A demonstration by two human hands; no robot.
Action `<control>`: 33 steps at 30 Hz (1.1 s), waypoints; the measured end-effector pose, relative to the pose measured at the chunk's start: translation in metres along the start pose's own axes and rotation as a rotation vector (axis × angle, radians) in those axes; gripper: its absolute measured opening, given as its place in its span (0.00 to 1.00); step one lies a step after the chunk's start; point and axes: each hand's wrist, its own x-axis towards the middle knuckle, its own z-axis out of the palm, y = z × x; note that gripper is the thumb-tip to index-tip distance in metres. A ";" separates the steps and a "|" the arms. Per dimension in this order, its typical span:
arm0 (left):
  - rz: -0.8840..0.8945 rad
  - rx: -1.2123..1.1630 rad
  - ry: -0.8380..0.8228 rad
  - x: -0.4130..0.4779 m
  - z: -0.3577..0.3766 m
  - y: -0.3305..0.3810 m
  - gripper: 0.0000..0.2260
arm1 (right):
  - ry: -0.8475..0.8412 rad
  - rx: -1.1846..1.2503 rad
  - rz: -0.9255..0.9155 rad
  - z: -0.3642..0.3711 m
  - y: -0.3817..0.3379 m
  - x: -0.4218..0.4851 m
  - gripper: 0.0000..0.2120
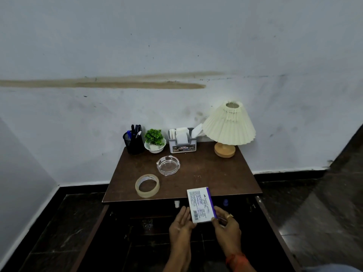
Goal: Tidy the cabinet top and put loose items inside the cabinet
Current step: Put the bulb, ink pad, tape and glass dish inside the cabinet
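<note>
A white and purple box is held upright just in front of the brown cabinet top's front edge. My right hand grips its right side with curled fingers. My left hand lies flat against its left side, fingers straight. A roll of clear tape lies near the front left of the top. A glass ashtray sits behind it. Below the top the cabinet interior is dark and open.
Along the back stand a black pen holder, a small green plant in a white bowl, a grey tissue organiser and a pleated cream lamp. The white wall is right behind. Dark tiled floor surrounds the cabinet.
</note>
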 end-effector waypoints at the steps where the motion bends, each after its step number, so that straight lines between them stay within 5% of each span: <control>1: -0.002 0.003 0.001 -0.002 -0.004 -0.004 0.30 | -0.005 0.000 0.007 -0.001 0.006 -0.003 0.16; 15: -0.030 0.030 0.024 -0.014 -0.031 -0.045 0.30 | -0.017 0.011 0.049 -0.006 0.051 -0.028 0.18; 33: -0.091 0.069 0.035 0.057 -0.015 -0.059 0.30 | -0.006 0.060 0.199 0.016 0.090 0.045 0.18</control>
